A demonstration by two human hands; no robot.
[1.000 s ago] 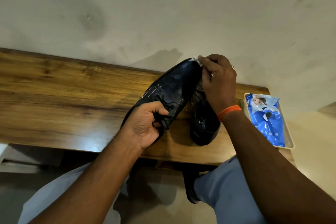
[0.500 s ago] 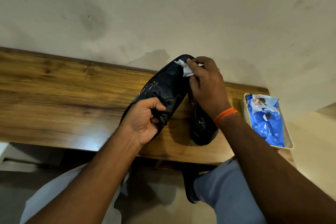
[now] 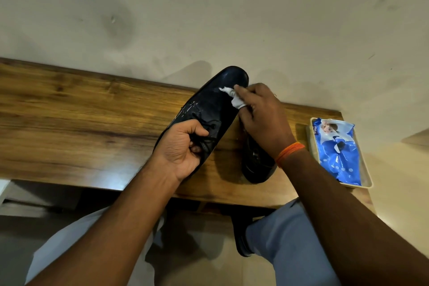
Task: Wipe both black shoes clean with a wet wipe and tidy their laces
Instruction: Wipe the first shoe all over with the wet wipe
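Observation:
One black lace-up shoe [image 3: 214, 102] is lifted above the wooden table [image 3: 81, 118], toe pointing up toward the wall. My left hand [image 3: 181, 148] grips it at the laced opening near the heel. My right hand [image 3: 262, 116] pinches a crumpled white wet wipe [image 3: 234, 97] and presses it on the shoe's upper, just below the toe cap. The second black shoe [image 3: 257, 165] stands on the table behind my right wrist, mostly hidden by it.
A blue wet-wipe pack [image 3: 336, 148] lies in a shallow cream tray [image 3: 368, 181] at the table's right end. The wall rises right behind the table. My knees and a dark shoe on my foot [image 3: 241, 239] sit below the table's front edge.
My right hand has slid the wipe from the toe tip down and left over the toe cap onto the upper. The left hand keeps the same grip.

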